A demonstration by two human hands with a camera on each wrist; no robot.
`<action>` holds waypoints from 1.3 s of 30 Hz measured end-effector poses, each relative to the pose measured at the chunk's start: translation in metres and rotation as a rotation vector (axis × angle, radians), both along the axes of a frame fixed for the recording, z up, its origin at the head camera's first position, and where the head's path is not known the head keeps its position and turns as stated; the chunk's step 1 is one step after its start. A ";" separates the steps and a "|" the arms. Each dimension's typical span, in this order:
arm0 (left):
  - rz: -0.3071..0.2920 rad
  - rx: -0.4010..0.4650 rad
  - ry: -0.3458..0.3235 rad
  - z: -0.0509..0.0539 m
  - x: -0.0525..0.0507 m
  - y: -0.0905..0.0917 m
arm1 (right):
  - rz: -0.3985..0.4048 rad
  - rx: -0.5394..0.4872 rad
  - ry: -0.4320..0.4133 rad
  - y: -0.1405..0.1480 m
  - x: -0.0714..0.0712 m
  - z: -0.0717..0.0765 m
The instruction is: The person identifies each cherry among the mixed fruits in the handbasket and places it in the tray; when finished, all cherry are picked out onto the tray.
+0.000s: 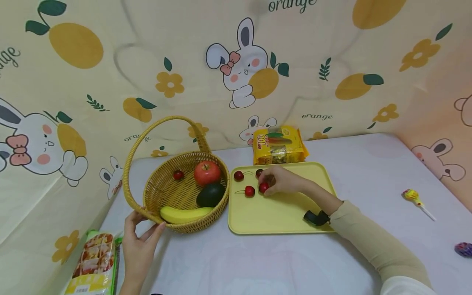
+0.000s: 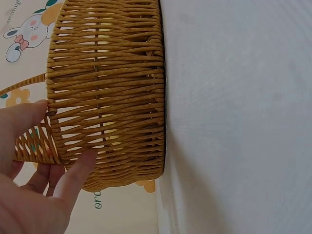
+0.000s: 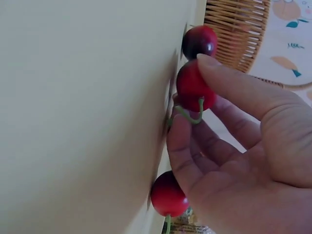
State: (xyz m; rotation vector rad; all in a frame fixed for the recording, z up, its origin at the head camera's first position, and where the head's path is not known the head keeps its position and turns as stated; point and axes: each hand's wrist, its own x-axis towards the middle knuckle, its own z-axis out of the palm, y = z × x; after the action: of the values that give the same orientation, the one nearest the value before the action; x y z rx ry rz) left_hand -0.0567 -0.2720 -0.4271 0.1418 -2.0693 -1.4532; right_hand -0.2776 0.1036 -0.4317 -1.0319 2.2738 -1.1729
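Observation:
My left hand (image 1: 141, 246) grips the wicker basket (image 1: 191, 226) at its rim, by the foot of the handle; the left wrist view shows fingers (image 2: 80, 178) against the weave. Inside the basket are a red apple (image 1: 206, 174), an avocado (image 1: 211, 195), a banana (image 1: 186, 215) and one cherry (image 1: 178, 175). Over the yellow tray (image 1: 273, 217), my right hand (image 1: 284, 180) pinches a cherry (image 3: 192, 87) with a green stem between thumb and fingers. Beside that hand lie other cherries: one at the left (image 1: 239, 176), one nearer the front (image 1: 250, 191), one partly hidden behind the fingers (image 1: 259, 173).
A yellow snack bag (image 1: 280, 147) stands behind the tray against the printed backdrop. Another food package (image 1: 94, 262) lies at the front left. On the right are a yellow lollipop (image 1: 413, 196) and a purple wrapped sweet (image 1: 464, 249). A black wrist device (image 1: 316, 218) hangs by the right sleeve.

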 end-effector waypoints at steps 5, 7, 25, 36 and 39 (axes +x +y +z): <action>-0.006 -0.008 0.010 -0.001 0.000 -0.001 | 0.004 0.035 0.020 0.000 0.001 -0.001; -0.009 -0.006 0.014 -0.001 0.000 -0.001 | 0.006 0.056 0.044 0.001 0.002 0.002; 0.000 -0.002 0.020 0.000 0.001 -0.001 | 0.275 -0.113 0.121 -0.175 -0.016 0.116; -0.057 -0.036 0.111 -0.006 -0.003 -0.004 | 0.230 0.073 -0.060 -0.276 -0.014 0.071; -0.056 -0.031 0.104 -0.005 -0.002 -0.005 | 0.205 0.060 -0.079 -0.279 -0.016 0.060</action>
State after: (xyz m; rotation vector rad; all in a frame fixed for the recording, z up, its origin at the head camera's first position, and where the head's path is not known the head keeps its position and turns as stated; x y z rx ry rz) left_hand -0.0586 -0.2774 -0.4323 -0.0037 -2.0252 -1.4294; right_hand -0.2937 -0.1757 -0.3720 -1.1434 2.0735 -1.0370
